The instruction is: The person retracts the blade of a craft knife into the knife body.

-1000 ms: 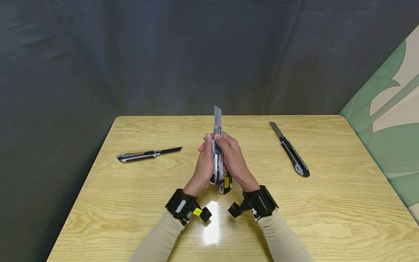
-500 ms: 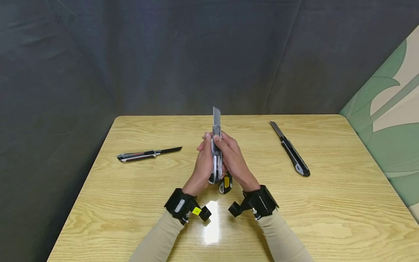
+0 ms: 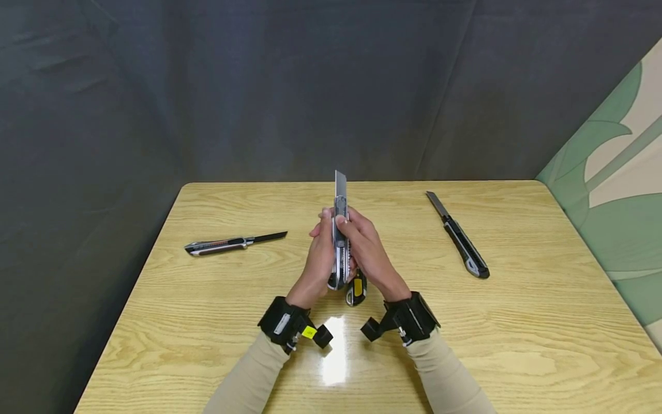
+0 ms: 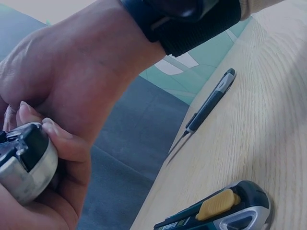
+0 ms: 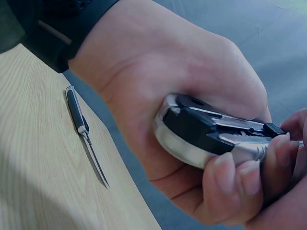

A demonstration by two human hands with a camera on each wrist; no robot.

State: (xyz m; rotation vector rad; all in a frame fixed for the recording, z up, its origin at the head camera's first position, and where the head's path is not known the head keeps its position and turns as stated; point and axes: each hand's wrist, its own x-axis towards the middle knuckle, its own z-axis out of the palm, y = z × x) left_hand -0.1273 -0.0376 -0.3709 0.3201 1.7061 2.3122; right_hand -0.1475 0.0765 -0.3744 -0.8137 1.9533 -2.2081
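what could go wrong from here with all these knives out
Left hand and right hand hold the silver knife with its blade exposed; a slip could mean a cut.

The yellow-and-black knife lies close below the hands and might get knocked.

The black-bladed knife and the dark-handled knife also have bare blades, so a careless sideways reach could catch one.

held knife (image 3: 341,253) between left hand (image 3: 316,261) and right hand (image 3: 371,247) | near knife (image 3: 357,289) below, on worktop (image 3: 517,333) | left knife (image 3: 221,246) on worktop, left of hands | right knife (image 3: 462,242) on worktop, right | curtain (image 3: 331,86) behind worktop
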